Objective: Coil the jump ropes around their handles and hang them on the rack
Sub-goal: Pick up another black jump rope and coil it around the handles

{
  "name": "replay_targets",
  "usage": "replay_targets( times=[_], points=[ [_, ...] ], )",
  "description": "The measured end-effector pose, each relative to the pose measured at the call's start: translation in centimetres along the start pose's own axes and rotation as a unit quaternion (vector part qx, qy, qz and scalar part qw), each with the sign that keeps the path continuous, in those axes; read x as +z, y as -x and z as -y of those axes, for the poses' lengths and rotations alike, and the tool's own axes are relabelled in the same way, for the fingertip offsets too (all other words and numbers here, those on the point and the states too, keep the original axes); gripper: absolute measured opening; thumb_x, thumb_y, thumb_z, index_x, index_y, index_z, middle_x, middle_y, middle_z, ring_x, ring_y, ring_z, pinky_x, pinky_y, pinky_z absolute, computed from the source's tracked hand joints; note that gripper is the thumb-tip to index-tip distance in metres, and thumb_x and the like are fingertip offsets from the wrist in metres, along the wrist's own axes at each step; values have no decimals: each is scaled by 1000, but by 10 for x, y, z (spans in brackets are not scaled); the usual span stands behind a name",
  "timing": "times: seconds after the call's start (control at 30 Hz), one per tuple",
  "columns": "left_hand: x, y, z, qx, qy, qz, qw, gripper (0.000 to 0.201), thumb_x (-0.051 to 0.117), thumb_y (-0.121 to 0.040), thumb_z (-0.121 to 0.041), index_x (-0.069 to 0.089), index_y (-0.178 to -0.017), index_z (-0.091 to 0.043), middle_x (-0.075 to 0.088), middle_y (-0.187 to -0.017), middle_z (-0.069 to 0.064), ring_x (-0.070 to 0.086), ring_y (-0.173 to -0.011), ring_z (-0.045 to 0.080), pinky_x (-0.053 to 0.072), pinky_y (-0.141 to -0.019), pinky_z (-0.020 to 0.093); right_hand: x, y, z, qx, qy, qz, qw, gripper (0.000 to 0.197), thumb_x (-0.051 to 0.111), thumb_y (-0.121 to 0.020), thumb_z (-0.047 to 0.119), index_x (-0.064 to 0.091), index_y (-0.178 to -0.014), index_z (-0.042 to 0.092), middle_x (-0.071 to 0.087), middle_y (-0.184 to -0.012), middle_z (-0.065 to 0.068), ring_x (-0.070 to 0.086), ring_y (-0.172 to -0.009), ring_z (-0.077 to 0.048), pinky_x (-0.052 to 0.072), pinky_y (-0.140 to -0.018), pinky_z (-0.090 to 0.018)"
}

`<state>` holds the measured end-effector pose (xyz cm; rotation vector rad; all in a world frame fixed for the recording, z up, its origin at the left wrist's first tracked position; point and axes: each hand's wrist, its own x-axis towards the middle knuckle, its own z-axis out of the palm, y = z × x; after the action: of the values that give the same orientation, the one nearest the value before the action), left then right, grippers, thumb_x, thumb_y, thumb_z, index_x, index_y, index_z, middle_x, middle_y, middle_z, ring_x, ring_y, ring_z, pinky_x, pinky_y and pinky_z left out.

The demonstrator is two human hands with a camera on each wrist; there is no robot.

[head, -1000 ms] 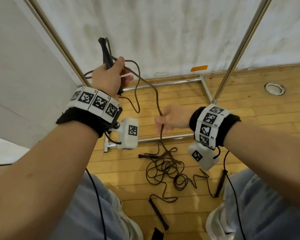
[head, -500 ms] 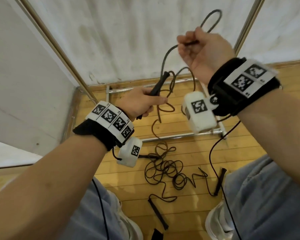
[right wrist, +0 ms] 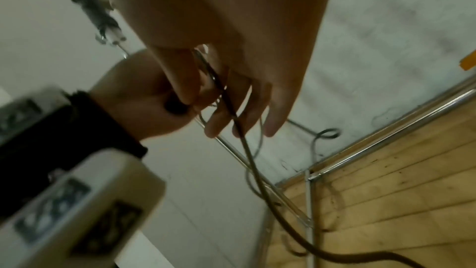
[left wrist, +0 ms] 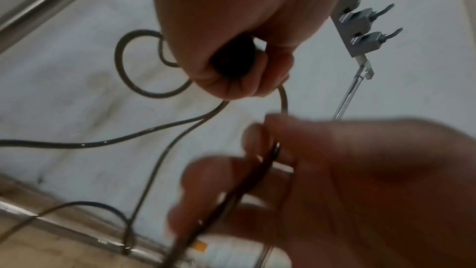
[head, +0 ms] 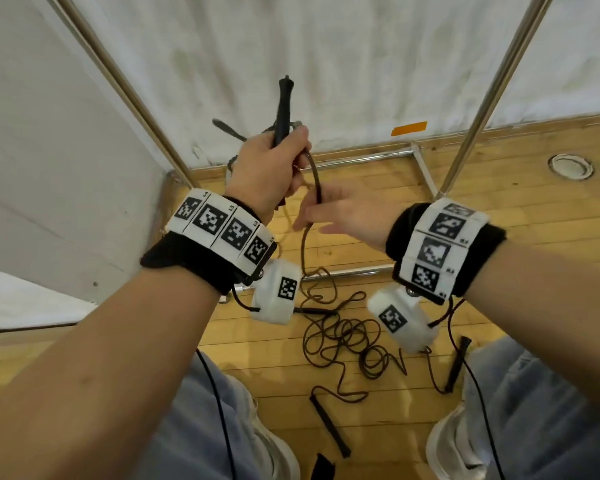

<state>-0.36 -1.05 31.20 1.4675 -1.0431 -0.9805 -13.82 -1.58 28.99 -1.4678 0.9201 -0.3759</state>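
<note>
My left hand grips a black jump-rope handle upright in front of the white wall; in the left wrist view the fist closes round its end. A loop of the dark rope sticks out beside the fist. Just below, my right hand holds the rope loosely between thumb and fingers, the other fingers nearly straight. From there the rope drops to a tangled pile on the wood floor. The rack's grey hooks show high up.
Loose black handles lie on the floor. The rack's slanted metal poles and base rails frame the space. My knees and shoes are at the bottom. A round floor fitting sits at right.
My right hand came down from high near the wall to just under the left hand, with the rope. The left hand rose and turned the handle upright.
</note>
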Motion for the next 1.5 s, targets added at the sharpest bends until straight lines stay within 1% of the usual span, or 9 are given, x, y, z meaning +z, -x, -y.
replay_targets(
  times=[0.33,0.47,0.63,0.77,0.93,1.03,1.17,1.37,1.5],
  points=[
    [-32,-14,-5,-29,57,-120,991,18,54,-95,-30,58,-86,-15,69,-68,-5,47,-44,9,35,-41,20,-8,-10,-24,37,309,101,945,29,43,-98,37,67,-86,25,55,-91,20,53,-82,-3,40,-75,-20],
    [-34,-12,-5,-89,57,-109,988,7,57,-90,-19,57,-88,-12,67,-66,-4,41,-43,8,32,-41,20,-19,-9,7,5,92,-16,996,29,43,-99,25,57,-78,11,57,-70,-4,55,-56,-15,53,-57,-25],
    [-24,2,-5,-96,61,94,989,12,62,-86,-15,56,-94,-7,48,-64,-7,34,-45,7,29,-40,18,-29,-4,39,-56,-181,-129,973,31,39,-101,21,51,-75,8,50,-67,-6,49,-47,-14,47,-45,-24],
    [-7,15,-2,-46,-26,186,981,8,64,-86,-9,57,-84,-12,44,-60,-6,34,-44,8,30,-41,20,-34,2,49,-82,-267,-133,951,32,37,-102,23,50,-76,9,49,-66,-4,45,-46,-12,44,-43,-20],
    [-1,16,-1,-19,10,179,984,7,63,-87,-7,61,-82,-12,45,-58,-5,35,-43,11,30,-41,21,-41,7,63,-123,-294,-153,935,32,42,-101,24,52,-74,9,50,-66,-3,47,-47,-10,44,-44,-19],
    [1,18,3,9,-87,193,977,12,64,-89,-19,61,-78,-14,45,-51,-12,38,-43,10,33,-41,21,-49,9,68,-145,-316,-183,920,31,44,-100,26,55,-75,9,51,-66,-1,49,-47,-9,45,-46,-19],
    [3,17,8,43,-212,106,970,32,64,-90,-32,54,-64,-17,42,-47,-11,40,-43,12,38,-49,28,-48,4,54,-116,-280,-203,931,31,52,-95,37,59,-84,9,51,-66,-1,52,-56,-14,48,-55,-24],
    [-8,5,1,47,-165,-9,985,30,64,-88,-33,58,-62,-19,50,-55,-3,45,-48,15,42,-57,33,-33,-11,9,-19,44,-118,992,31,66,-83,32,63,-105,10,70,-93,-3,69,-84,-18,55,-83,-38],
    [-17,-7,-6,6,-85,-99,991,26,65,-88,-33,60,-68,-17,55,-60,-4,45,-45,11,41,-51,26,-22,-14,-8,4,132,-72,989,14,65,-85,29,64,-76,18,70,-83,-1,65,-85,-20,51,-86,-44]
  ],
)
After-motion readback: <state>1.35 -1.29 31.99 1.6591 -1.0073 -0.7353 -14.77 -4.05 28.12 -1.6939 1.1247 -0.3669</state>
